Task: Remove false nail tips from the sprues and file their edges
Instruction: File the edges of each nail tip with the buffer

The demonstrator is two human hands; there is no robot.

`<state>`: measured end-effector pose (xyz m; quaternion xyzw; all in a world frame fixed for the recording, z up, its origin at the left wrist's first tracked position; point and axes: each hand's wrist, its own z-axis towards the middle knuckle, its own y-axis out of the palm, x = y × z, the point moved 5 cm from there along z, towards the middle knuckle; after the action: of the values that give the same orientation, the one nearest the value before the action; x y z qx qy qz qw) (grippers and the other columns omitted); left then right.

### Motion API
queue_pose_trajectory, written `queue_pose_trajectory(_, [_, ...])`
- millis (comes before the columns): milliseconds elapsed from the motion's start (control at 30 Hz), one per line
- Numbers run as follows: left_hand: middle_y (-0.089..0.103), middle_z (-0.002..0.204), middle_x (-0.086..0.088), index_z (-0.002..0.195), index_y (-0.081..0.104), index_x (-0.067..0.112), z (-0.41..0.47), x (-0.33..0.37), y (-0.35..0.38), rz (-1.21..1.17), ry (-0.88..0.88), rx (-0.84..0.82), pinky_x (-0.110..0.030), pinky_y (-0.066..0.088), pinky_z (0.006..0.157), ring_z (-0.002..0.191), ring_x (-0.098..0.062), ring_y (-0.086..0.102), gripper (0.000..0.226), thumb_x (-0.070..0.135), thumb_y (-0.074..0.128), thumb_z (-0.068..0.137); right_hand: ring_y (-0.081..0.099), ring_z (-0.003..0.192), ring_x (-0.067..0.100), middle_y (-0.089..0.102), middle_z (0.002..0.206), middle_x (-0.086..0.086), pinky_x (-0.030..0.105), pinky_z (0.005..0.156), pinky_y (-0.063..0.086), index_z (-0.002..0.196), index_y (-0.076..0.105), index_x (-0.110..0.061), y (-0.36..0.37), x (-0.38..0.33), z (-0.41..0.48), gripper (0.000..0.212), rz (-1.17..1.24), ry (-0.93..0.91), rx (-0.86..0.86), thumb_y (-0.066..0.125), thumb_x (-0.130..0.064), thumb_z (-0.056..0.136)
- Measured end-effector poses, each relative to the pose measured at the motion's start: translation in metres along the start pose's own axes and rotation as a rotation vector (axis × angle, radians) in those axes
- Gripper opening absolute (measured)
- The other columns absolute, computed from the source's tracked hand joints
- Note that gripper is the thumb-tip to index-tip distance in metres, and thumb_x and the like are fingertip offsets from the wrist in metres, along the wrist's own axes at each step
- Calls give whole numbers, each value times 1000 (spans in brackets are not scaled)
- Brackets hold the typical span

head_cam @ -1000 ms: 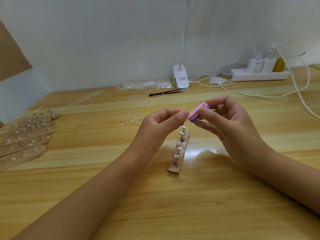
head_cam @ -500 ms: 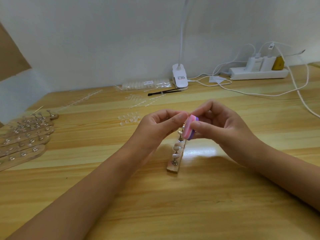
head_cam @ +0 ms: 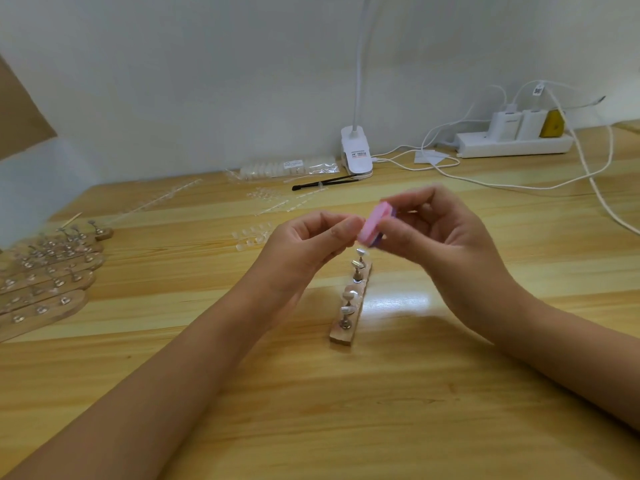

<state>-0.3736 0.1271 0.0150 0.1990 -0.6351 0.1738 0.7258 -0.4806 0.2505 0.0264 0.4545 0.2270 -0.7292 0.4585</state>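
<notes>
Block file [head_cam: 375, 226], pink over purple, tilted, pinched by right hand [head_cam: 450, 247].

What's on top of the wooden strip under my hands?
A row of metal pegs stands on the wooden strip; two nearer ones hold pale nail tips. Nothing covers it; the far pegs' tops are too small to judge.

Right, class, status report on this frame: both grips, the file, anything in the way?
Right grip holds pink file. Left grip pinched against it, nail tip hidden. Wooden stand beneath, close under the file.
</notes>
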Motion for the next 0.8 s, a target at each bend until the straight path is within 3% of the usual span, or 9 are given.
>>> queue_pose_trajectory(100, [69,83,6,96,74,14,1,1,-3,7,6,34,-25,49,93,85,-7,62,38,37,74,66,71,96,23,72,98,4,37,89,57,102,59,-16,-10,-2,3,26,29,17,72,70,-24,80])
queue_pose_trajectory(200, [72,90,0,99,73,12,2,-2,-4,10,3,38,-28,49,96,90,-11,64,41,37,73,66,72,90,24,72,95,7,36,84,59,100,61,-13,1,2,0,22,20,80,-83,71,-19,81])
queue_pose_trajectory(267, [73,98,-6,101,71,7,1,-1,-2,-8,5,2,-26,52,94,93,-13,66,43,36,71,70,72,92,25,73,96,8,36,83,59,100,61,-12,8,5,-2,25,34,85,-100,73,-20,79])
queue_pose_trajectory(400, [70,87,3,86,77,20,2,-1,-1,-21,5,-13,-22,51,90,86,-7,63,23,35,72,70,71,98,24,72,97,6,35,88,57,104,59,-9,1,5,2,28,133,100,54,70,-18,80])
queue_pose_trajectory(467, [71,85,8,88,77,24,0,-4,0,27,10,-37,-24,52,93,88,-6,65,21,34,73,71,71,98,21,70,97,6,30,86,57,104,58,-8,-10,3,5,25,208,115,131,67,-15,82])
queue_pose_trajectory(633, [75,91,5,105,71,19,1,4,-9,100,64,-17,-20,54,84,89,-8,69,35,37,71,75,71,94,18,69,94,5,26,82,57,104,58,-10,-28,3,9,24,211,151,215,66,-16,82])
queue_pose_trajectory(800, [73,77,1,86,63,9,0,12,-23,357,175,20,-21,53,72,75,-11,67,29,38,59,86,71,93,19,65,100,12,25,77,57,107,59,-7,-27,19,9,27,183,266,219,67,-15,82])
